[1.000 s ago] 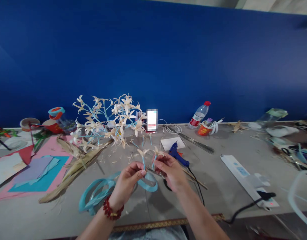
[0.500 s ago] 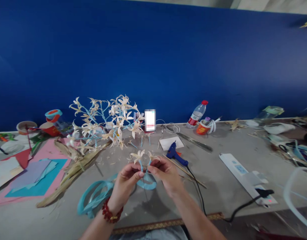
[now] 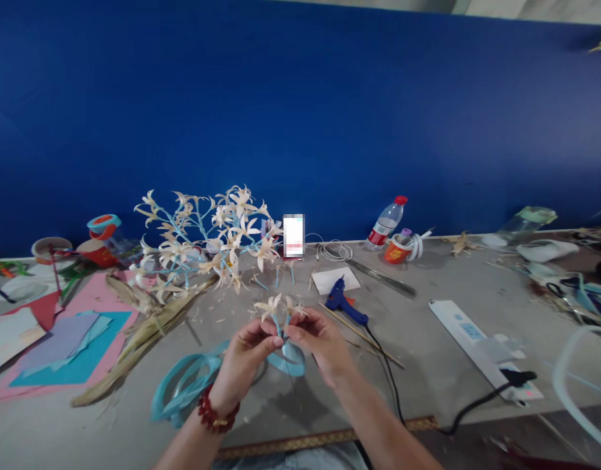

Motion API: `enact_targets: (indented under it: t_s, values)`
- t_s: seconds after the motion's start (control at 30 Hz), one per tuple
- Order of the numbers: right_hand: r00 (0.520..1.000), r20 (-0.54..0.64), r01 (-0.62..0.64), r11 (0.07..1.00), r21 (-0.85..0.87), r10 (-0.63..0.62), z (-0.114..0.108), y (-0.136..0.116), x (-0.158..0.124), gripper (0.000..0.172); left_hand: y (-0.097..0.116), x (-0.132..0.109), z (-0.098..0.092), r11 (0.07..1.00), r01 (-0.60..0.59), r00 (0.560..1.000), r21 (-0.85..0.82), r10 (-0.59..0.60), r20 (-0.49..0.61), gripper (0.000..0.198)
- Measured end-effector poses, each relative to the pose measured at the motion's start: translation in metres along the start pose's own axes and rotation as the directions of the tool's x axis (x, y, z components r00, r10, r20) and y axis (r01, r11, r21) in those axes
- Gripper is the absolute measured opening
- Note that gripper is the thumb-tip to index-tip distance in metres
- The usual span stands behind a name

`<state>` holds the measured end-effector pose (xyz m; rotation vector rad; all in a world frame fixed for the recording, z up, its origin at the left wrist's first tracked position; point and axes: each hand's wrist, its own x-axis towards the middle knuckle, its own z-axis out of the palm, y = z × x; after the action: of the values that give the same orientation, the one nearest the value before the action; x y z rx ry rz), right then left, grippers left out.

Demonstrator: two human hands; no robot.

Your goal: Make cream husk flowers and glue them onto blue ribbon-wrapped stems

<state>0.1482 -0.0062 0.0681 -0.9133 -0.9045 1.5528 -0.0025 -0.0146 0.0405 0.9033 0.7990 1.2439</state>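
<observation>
My left hand (image 3: pixel 248 356), a red bead bracelet at its wrist, pinches the blue-wrapped stem of a cream flower (image 3: pixel 269 307). Close beside it, my right hand (image 3: pixel 320 344) holds the stem of a second cream flower (image 3: pixel 294 309). The two stems meet between my fingertips, where the exact contact is hard to see. A strip of blue tape (image 3: pixel 293 365) loops below my hands, and a thin wire hangs down there. More blue tape (image 3: pixel 183 385) lies in loose coils left of my left hand. Behind stands a large bunch of cream flowers (image 3: pixel 244 228) on blue stems.
A blue glue gun (image 3: pixel 346 301) lies right of my hands, near a white card (image 3: pixel 322 282) and thin sticks. Farther right is a power strip (image 3: pixel 481 346). A bottle (image 3: pixel 385 225) stands at the back. Coloured sheets (image 3: pixel 65 365) and dried husks (image 3: pixel 148 333) lie left.
My right hand has shifted slightly left, bringing its flower closer to the one in my left hand. The tape loop below has moved and turned a little.
</observation>
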Motion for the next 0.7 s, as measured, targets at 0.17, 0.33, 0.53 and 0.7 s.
enact_targets:
  t_s: [0.17, 0.33, 0.53, 0.7]
  values:
    - [1.000, -0.006, -0.002, 1.000, 0.013, 0.002, 0.000, 0.005, 0.001, 0.026, 0.002, 0.000, 0.001, 0.999, 0.013, 0.999, 0.031, -0.012, -0.030, 0.015]
    - [0.999, -0.033, 0.000, 0.999, 0.049, 0.002, 0.001, 0.011, 0.000, 0.027, 0.005, 0.000, 0.003, 0.999, 0.030, 0.998, 0.044, -0.027, -0.065, 0.016]
    - [0.999, -0.022, 0.040, 0.999, 0.023, -0.039, 0.001, 0.014, 0.001, 0.025, 0.007, -0.002, 0.007, 0.997, 0.069, 0.995, 0.047, -0.065, -0.078, 0.017]
    - [0.993, 0.043, 0.119, 0.983, -0.137, -0.114, -0.005, 0.015, -0.003, 0.022, 0.009, -0.003, 0.006, 0.997, 0.068, 0.995, 0.029, -0.066, -0.072, 0.015]
